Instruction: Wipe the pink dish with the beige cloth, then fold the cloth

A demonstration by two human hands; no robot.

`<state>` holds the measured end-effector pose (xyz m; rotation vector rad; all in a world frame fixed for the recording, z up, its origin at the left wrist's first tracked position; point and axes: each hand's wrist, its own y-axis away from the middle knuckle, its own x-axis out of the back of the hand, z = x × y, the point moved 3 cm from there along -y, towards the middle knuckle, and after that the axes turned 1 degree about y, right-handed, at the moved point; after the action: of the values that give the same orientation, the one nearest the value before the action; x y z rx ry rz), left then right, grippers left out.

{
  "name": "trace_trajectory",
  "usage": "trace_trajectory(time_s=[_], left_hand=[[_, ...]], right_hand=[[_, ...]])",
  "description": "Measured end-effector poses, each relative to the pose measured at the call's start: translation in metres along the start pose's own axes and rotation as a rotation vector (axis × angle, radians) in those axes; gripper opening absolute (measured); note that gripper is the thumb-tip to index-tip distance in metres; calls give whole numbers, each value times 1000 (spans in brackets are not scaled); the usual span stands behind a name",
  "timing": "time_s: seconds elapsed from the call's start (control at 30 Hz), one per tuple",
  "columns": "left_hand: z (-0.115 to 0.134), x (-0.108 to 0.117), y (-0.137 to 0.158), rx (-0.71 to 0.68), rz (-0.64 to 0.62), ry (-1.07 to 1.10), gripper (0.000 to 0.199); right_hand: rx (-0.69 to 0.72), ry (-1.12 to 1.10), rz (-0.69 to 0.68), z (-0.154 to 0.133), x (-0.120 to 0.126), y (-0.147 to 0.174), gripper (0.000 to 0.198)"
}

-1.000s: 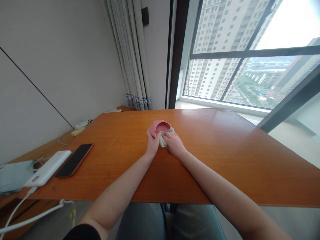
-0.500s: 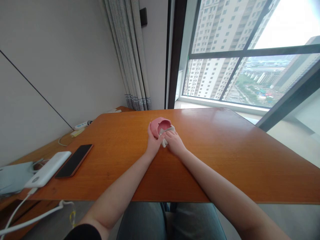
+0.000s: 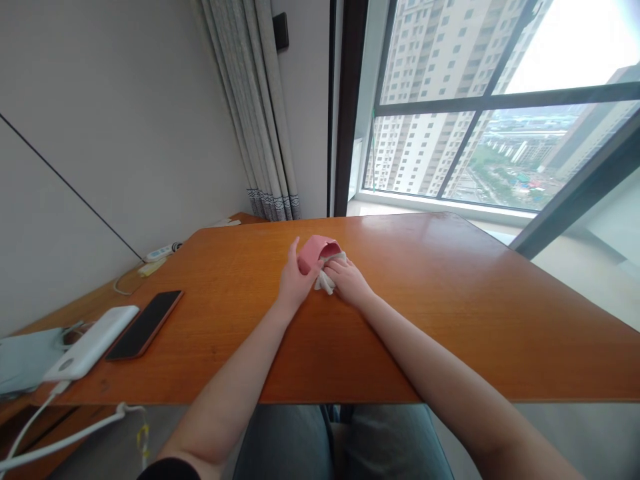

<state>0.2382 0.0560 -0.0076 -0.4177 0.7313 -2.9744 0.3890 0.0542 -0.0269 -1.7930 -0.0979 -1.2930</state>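
Observation:
A pink, hollow vessel is tilted above the middle of the wooden table, its opening turned toward the right. My left hand grips its left side, thumb in front near the opening and one finger raised behind. My right hand is closed on a crumpled white cloth or tissue, pressed against the vessel's opening. Part of the white material hangs below the fingers. The vessel's exact kind and its underside cannot be made out.
At the left of the table lie a dark phone and a white power bank with a cable plugged in. A pale bluish pouch is beside them. A power strip sits by the wall, and a window stands behind the table.
The pink vessel has been turned, so its opening faces more to the right and shows less. My left hand has shifted slightly left, with a finger lifting off.

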Motion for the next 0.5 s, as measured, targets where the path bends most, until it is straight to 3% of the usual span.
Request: trace_trajectory(time_s=[0.1,0.23,0.37,0.5], left_hand=[[-1,-18,11,43,66,217,90],[-3,-19,12,23,175,195,64],[-5,-1,-4,10,125,85,46],[-5,15,-18,48,-7,25,34]], right_hand=[[-66,-8,68,-2,-4,2,16],[-40,-30,81,-8,-8,0,16],[29,14,112,-10,1,-3,18],[127,82,99,-11,10,-3,25]])
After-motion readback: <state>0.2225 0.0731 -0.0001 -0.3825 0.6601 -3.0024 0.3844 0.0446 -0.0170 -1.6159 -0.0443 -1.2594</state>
